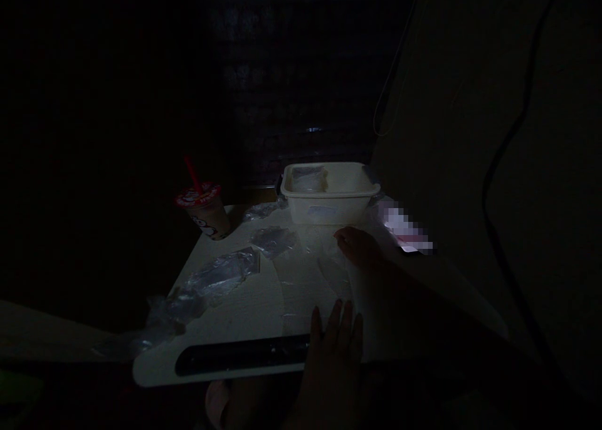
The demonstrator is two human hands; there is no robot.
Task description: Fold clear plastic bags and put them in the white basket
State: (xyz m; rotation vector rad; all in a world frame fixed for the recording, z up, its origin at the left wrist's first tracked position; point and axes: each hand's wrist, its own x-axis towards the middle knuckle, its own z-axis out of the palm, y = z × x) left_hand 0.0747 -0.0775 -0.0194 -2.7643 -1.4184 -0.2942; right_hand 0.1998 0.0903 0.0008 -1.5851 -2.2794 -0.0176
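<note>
In the dim light, my left hand (336, 333) lies flat at the table's near edge, fingers spread over a clear plastic bag (310, 292). My right hand (360, 247) is farther forward at the bag's right side, its fingers curled together and pointing left. Whatever they pinch is too dark to make out. Just beyond it stands a white plastic bin (332, 207) with a clear packet (308, 178) inside.
A lidded drink cup (209, 217) with a red straw stands at the table's (254, 298) left edge. Crumpled clear plastic (221, 273) lies in front of it. A lit, blurred-out object (407, 229) is right of the bin. A dark cable (493, 167) hangs at right.
</note>
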